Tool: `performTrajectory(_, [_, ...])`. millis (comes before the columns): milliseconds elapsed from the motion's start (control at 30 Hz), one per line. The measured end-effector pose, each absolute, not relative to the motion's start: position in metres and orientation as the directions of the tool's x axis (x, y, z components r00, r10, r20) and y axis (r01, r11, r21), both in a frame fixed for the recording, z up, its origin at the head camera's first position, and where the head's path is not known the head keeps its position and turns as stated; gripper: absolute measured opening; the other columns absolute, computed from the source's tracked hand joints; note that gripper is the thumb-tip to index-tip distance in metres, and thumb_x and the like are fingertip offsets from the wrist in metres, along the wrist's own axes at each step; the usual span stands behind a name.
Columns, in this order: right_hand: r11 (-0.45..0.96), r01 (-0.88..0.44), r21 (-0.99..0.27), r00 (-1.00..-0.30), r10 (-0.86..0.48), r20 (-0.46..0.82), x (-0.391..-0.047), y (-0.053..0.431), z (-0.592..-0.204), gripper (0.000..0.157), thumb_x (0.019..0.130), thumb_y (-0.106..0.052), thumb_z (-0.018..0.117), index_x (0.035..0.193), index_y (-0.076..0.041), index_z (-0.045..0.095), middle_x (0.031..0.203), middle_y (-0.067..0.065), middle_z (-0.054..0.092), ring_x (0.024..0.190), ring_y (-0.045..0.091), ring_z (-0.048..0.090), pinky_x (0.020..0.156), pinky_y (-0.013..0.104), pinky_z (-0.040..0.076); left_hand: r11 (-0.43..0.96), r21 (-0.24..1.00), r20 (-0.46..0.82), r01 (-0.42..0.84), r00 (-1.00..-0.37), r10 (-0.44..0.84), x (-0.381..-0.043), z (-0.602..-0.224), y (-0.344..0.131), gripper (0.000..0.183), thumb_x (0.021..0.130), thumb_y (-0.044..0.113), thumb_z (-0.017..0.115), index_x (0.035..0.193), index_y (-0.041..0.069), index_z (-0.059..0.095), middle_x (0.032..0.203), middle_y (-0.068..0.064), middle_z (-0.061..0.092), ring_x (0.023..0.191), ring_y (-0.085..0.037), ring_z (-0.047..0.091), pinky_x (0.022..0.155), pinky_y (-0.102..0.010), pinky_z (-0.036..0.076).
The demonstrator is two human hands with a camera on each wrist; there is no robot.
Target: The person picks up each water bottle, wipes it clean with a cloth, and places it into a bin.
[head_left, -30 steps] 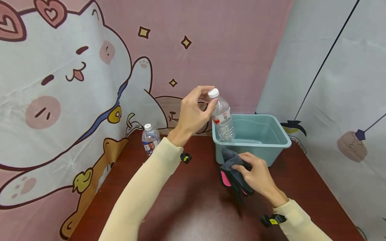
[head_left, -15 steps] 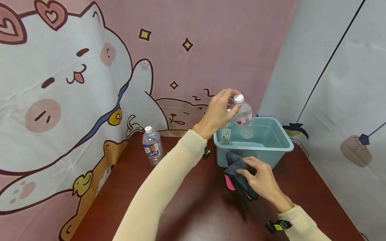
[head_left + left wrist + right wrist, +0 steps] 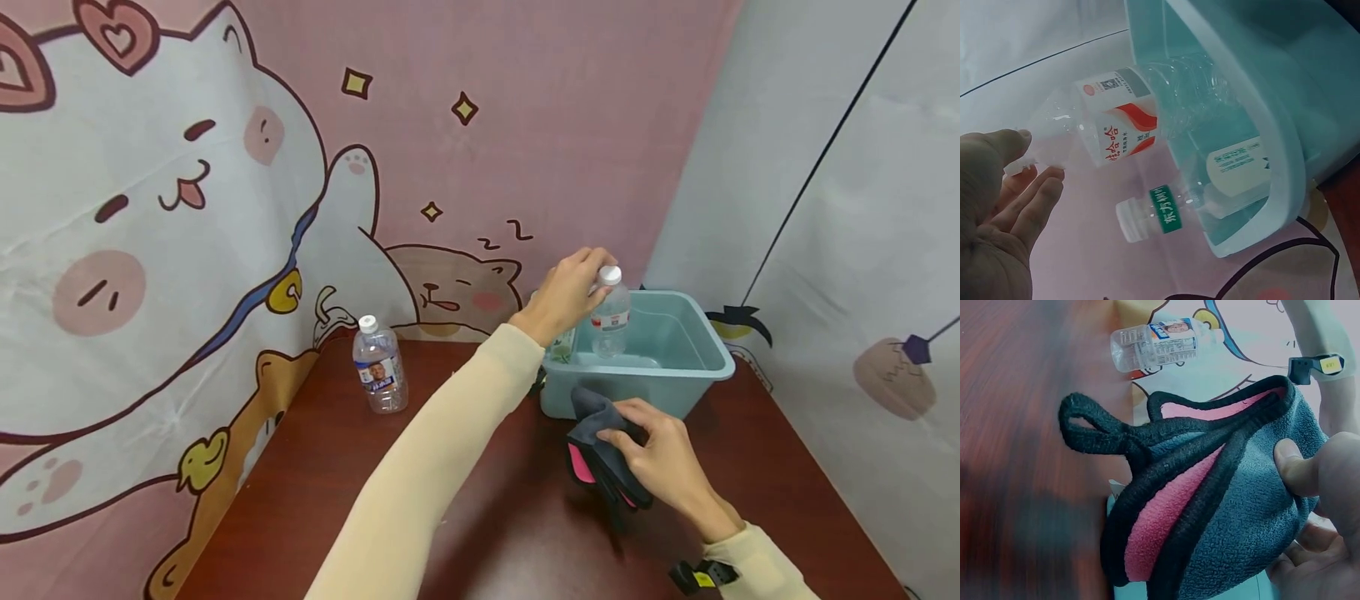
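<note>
My left hand [image 3: 567,292] pinches a clear plastic bottle [image 3: 611,321] by its white-capped neck. The bottle has a red and white label and stands upright, its lower part down inside the light-blue plastic bin [image 3: 637,369]. Close beside it in the bin leans another bottle [image 3: 1166,209] with a green neck band and a white cap, partly behind my left hand in the head view. In front of the bin my right hand [image 3: 663,454] grips a folded grey and pink cloth [image 3: 1247,512] with black edging and a hanging loop, between thumb and fingers.
A third clear bottle [image 3: 380,371] with a blue label stands upright on the dark red-brown table [image 3: 322,500] at the back left. Behind the table hangs a pink and white cartoon backdrop [image 3: 405,125].
My left hand has carried the bottle rightward and lowered it into the bin, uncovering the green-labelled bottle. My right hand keeps hold of the cloth, shifting slightly right in view.
</note>
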State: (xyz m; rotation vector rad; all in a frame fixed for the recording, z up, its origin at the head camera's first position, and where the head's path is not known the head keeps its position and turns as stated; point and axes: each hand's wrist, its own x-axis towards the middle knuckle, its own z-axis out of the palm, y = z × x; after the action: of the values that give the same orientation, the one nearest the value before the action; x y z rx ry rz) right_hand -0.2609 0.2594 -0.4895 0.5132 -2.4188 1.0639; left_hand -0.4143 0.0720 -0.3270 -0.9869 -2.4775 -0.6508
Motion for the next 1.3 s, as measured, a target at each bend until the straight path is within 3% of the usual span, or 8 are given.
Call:
performTrajectory(467, [0.664, -0.483, -0.571, -0.849, -0.193, 0.493, -0.260, 0.269, -0.499, 0.030, 0.094, -0.004, 0.097, 0.119, -0.019, 0.090, 0.113, -0.007, 0.084, 0.100, 0.003, 0.076, 0.083, 0.006, 0.055, 0.699, 0.284, 0.363, 0.657, -0.748, 0.555, -0.438, -0.341, 0.091, 0.035, 0.115, 0.020, 0.077, 0.149, 0.017, 0.068, 0.149, -0.002, 0.074, 0.134, -0.018, 0.076, 0.109, -0.025, 0.063])
performTrajectory(833, [0.651, -0.481, -0.588, -0.855, -0.199, 0.479, -0.260, 0.269, -0.505, 0.031, 0.094, -0.004, 0.097, 0.118, -0.022, 0.090, 0.113, -0.009, 0.084, 0.102, 0.003, 0.078, 0.084, 0.007, 0.058, 0.756, 0.154, 0.312, 0.636, -0.758, 0.573, -0.450, -0.357, 0.103, 0.036, 0.116, 0.019, 0.075, 0.150, 0.015, 0.067, 0.150, -0.004, 0.076, 0.133, -0.018, 0.077, 0.103, -0.026, 0.064])
performTrajectory(1100, [0.653, -0.465, -0.598, -0.866, -0.194, 0.462, -0.258, 0.270, -0.506, 0.030, 0.095, -0.006, 0.097, 0.119, -0.022, 0.090, 0.114, -0.010, 0.084, 0.100, 0.003, 0.078, 0.081, 0.010, 0.059, 0.788, 0.195, 0.255, 0.584, -0.806, 0.534, -0.454, -0.369, 0.104, 0.035, 0.117, 0.015, 0.073, 0.150, 0.022, 0.064, 0.154, -0.005, 0.076, 0.120, -0.018, 0.078, 0.085, -0.028, 0.064])
performTrajectory(1200, [0.658, -0.459, -0.597, -0.869, -0.193, 0.456, -0.258, 0.271, -0.507, 0.030, 0.095, -0.006, 0.097, 0.120, -0.022, 0.090, 0.114, -0.010, 0.084, 0.101, 0.003, 0.078, 0.082, 0.010, 0.059, 0.798, 0.194, 0.245, 0.571, -0.816, 0.524, -0.457, -0.370, 0.105, 0.035, 0.118, 0.013, 0.070, 0.152, 0.022, 0.066, 0.155, -0.004, 0.075, 0.123, -0.018, 0.079, 0.087, -0.029, 0.065])
performTrajectory(1300, [0.659, -0.458, -0.597, -0.868, -0.188, 0.459, -0.257, 0.273, -0.506, 0.029, 0.095, -0.006, 0.097, 0.119, -0.022, 0.090, 0.113, -0.010, 0.084, 0.100, 0.003, 0.078, 0.082, 0.009, 0.058, 0.806, 0.185, 0.229, 0.562, -0.822, 0.521, -0.458, -0.368, 0.107, 0.040, 0.120, 0.008, 0.065, 0.158, 0.021, 0.067, 0.160, -0.004, 0.072, 0.134, -0.019, 0.077, 0.099, -0.029, 0.067])
